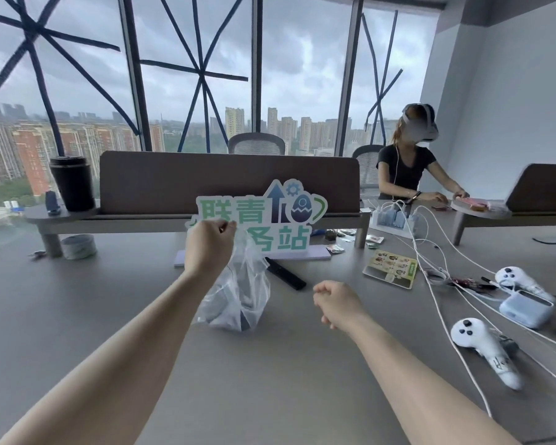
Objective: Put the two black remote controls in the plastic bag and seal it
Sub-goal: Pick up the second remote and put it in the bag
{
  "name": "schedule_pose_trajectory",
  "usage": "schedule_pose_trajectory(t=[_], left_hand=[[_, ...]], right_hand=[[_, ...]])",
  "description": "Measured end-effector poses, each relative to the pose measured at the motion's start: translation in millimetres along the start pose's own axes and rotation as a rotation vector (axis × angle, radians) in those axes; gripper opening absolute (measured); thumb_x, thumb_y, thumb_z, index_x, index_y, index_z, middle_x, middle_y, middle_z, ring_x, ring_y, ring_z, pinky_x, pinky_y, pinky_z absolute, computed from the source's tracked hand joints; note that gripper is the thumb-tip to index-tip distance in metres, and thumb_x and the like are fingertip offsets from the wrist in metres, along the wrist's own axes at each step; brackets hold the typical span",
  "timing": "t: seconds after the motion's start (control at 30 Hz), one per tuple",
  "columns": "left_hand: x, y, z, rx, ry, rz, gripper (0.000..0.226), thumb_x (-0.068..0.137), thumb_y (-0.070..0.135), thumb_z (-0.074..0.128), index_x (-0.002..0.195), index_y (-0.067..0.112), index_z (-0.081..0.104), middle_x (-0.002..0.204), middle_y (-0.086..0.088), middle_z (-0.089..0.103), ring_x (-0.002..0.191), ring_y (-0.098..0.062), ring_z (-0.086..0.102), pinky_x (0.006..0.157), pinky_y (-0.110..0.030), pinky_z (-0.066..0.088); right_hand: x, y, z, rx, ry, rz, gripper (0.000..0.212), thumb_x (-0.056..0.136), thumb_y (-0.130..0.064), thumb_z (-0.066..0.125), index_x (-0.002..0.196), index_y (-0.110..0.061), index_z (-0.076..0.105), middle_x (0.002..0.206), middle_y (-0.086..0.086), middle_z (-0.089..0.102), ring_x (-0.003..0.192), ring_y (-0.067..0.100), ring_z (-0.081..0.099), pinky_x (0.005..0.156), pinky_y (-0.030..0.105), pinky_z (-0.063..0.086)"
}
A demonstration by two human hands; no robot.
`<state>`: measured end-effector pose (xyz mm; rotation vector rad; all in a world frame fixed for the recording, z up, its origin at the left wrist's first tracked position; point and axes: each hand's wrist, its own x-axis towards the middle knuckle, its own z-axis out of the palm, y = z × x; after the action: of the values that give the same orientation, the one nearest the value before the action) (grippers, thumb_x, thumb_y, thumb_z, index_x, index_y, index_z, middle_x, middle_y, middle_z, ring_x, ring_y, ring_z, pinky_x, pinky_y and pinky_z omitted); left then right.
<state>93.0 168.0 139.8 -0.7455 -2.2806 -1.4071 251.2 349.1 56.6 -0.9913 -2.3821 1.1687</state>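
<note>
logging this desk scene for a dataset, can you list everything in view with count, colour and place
bag: 1, clear plastic, desk centre, top held up; dark shape inside, unclear
remote: 1 clearly seen, black, on desk right of bag
sign: 1, white and green, behind bag
tumbler: 1, black, left shelf
tape roll: 1, pale, under left shelf
card: 1, yellow-green, desk right of centre
controllers: 2, white, right side of desk
box: 1, light blue, between controllers
cables: several, white, across right side
charger: 1, white, behind cables
chairs: 2, grey, behind divider
other person: 1, black top, headset, far right
desk: 1, grey
left hand: pinching bag top
right hand: loosely closed, empty, right of bag
</note>
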Motion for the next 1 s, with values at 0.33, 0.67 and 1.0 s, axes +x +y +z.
schedule_pose_trajectory(t=[0.33,0.67,1.0], left_hand=[[92.2,-25.6,-24.0,0.094,0.276,0.132,0.034,0.093,0.028,0.05,0.072,0.006,0.067,0.062,-0.009,0.064,0.056,-0.025,0.055,0.048,-0.031,0.034],[59.1,-73.5,30.5,0.081,-0.05,0.03,0.037,0.089,0.03,0.054,0.063,0.005,0.065,0.052,-0.007,0.06,0.048,-0.02,0.046,0.049,-0.03,0.037],[2.8,-78.9,25.1,0.112,-0.165,-0.1,0.039,0.082,0.023,0.051,0.047,0.01,0.041,0.053,-0.019,0.059,0.048,-0.026,0.047,0.049,-0.029,0.035]], right_hand=[[107.2,-9.7,77.1,-0.331,0.016,-0.021,0.057,0.098,-0.039,0.043,0.147,-0.011,0.036,0.142,0.014,0.048,0.122,0.035,0.056,0.099,0.043,0.049],[128.8,6.3,97.8,-0.466,0.061,0.042,0.023,0.088,-0.029,0.058,0.105,-0.013,0.055,0.104,0.011,0.066,0.094,0.034,0.066,0.068,0.034,0.046],[38.2,-12.1,-0.9,0.601,-0.052,0.099,0.027,0.096,-0.013,0.047,0.07,-0.009,0.048,0.05,0.008,0.048,0.027,0.011,0.025,0.032,0.014,0.018]])
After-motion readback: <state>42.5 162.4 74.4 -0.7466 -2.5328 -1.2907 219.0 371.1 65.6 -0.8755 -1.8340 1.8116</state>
